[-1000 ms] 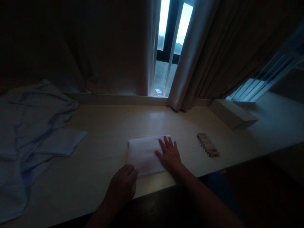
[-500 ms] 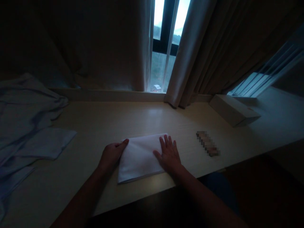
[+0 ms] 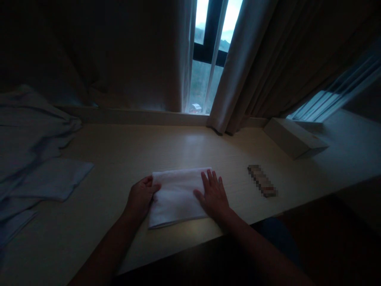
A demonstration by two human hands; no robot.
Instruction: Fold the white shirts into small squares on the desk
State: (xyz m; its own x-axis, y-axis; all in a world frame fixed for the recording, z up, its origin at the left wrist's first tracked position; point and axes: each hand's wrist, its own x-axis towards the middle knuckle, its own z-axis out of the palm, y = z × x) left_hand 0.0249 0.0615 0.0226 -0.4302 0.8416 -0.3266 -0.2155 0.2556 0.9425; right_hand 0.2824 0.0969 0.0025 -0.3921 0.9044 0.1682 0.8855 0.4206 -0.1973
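Note:
A folded white cloth [image 3: 177, 198] lies flat on the pale table, roughly a rectangle. My left hand [image 3: 141, 198] pinches its left edge, with the thumb on top and the other fingers at or under the rim, partly hidden. Across the cloth's right side lies my right hand [image 3: 213, 195], palm down with the fingers spread, pressing on the surface. What kind of cloth it is cannot be made out.
A crumpled heap of pale cloth [image 3: 32, 147] covers the table's left end. To the right lie a pixelated flat object [image 3: 262, 181] and a long pale box [image 3: 294, 137]. Curtains [image 3: 235, 79] hang behind the table [image 3: 133, 151], beside a window [image 3: 201, 83].
My left thumb has slid down from the cloth's upper left corner along its left edge. My right hand stays nearly in place. The view has shifted slightly.

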